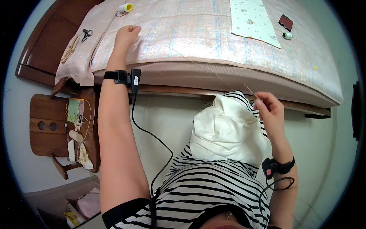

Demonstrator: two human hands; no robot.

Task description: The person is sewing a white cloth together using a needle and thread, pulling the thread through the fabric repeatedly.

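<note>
My left hand [129, 36] reaches out over the bed, thumb and fingertips pinched together. A fine pale thread [202, 67] slants from near those fingertips down toward my lap; its ends are too faint to follow. Above my lap, my right hand [270, 110] is closed in a pinch. A thin, straight pale piece pokes up from its fingertips, a thread end or a needle; I cannot tell which. Bunched white cloth [225, 131] lies on my lap over the striped clothing [206, 179], just left of my right hand.
The bed [183, 34] bears a yellow-and-white thread spool [126, 7], black scissors [87, 34], a patterned cloth [253, 23], a phone [285, 23] and a small spool [287, 36]. A wooden chair [47, 126] at left holds sewing bits. A black cable [152, 134] hangs from my left wrist.
</note>
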